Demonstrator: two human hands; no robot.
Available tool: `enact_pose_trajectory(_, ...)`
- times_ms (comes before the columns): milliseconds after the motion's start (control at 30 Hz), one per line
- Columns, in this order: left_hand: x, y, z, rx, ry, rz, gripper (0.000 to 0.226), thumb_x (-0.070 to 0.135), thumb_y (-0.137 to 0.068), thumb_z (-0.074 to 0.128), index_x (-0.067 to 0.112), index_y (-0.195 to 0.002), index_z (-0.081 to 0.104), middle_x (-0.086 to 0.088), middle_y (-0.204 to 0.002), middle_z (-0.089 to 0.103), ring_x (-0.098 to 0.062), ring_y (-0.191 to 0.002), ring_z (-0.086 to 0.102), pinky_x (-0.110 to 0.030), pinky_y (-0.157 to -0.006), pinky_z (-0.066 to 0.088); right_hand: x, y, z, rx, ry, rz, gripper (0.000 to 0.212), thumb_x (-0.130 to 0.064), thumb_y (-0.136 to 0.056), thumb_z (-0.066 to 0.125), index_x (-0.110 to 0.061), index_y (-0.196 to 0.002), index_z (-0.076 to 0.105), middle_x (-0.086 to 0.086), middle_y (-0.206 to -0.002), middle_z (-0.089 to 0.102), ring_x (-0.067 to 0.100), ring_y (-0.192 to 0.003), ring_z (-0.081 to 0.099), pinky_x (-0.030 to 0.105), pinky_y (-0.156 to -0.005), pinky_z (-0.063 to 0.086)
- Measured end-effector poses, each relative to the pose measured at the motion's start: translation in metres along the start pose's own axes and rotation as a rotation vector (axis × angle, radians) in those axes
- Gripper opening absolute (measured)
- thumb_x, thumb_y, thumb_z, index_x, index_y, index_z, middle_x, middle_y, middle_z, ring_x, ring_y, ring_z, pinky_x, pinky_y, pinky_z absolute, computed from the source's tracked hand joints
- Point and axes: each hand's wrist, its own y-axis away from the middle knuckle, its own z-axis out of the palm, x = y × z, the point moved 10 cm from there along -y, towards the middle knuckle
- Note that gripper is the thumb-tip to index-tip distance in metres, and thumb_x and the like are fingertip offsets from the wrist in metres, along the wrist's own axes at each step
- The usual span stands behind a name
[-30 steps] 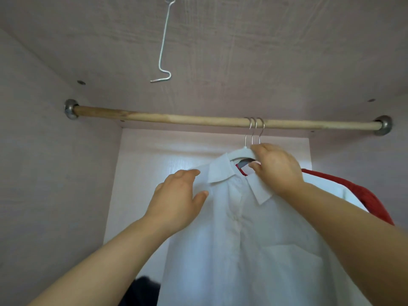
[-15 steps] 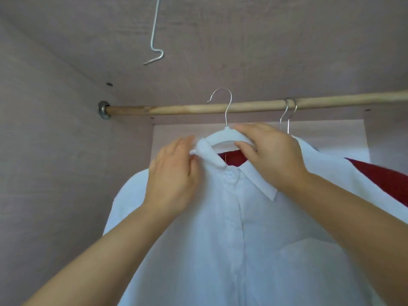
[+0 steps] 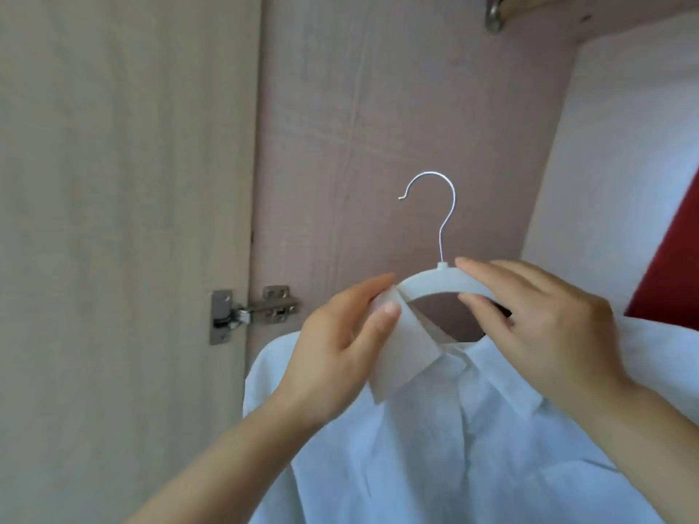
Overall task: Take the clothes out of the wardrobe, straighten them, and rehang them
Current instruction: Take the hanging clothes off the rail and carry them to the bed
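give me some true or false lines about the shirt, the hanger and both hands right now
1. The right hand grips the white hanger beside its hook. True.
2. The left hand pinches the collar of the shirt. True.
3. The hook hangs on the rod. False: it is free in the air, below the rod.
4. The shirt is red. False: it is white; a red garment shows at the right edge.
5. The door hinge is right of the shirt. False: the hinge is to its left.
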Motion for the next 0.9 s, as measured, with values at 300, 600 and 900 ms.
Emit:
enact_pose_trajectory(300,-0.038,0.135,-0.133,0.285,-0.64,-0.2,0.045,0.032,-0.079,0.061,0.045,-0.118,0.044,0.023,-0.099,0.052,-0.002,-0.095,0.051,-0.006,-0.081,0.033,-0.158,0.031,0.055,0.129,-0.452,-0.119,0.022,-0.024,-0.089,0.06,-0.017,-0.106,0.07,0.002,-0.089,0.072,0.017,-0.071,0.065,0.029,-0.064,0.041)
enact_pose_trajectory(600,0.012,0.296,-0.301,0.645,-0.949,-0.494,0.044,0.03,-0.073,0.063,0.055,-0.104,0.046,0.033,-0.088,0.054,0.013,-0.083,0.05,0.001,-0.078,0.032,-0.366,0.017,0.033,0.174,-0.981,-0.257,0.022,-0.024,-0.09,0.059,-0.016,-0.107,0.071,-0.002,-0.091,0.072,0.019,-0.067,0.067,0.028,-0.058,0.049)
enact_pose_trajectory(900,0.095,0.454,-0.465,0.973,-1.198,-0.707,0.055,0.012,-0.073,0.075,0.055,-0.098,0.049,0.036,-0.089,0.05,-0.001,-0.081,0.052,0.002,-0.076,0.032,-0.602,-0.011,-0.031,0.106,-1.361,-0.357,0.026,-0.026,-0.085,0.058,-0.016,-0.105,0.072,-0.002,-0.09,0.072,0.019,-0.065,0.067,0.025,-0.044,0.05)
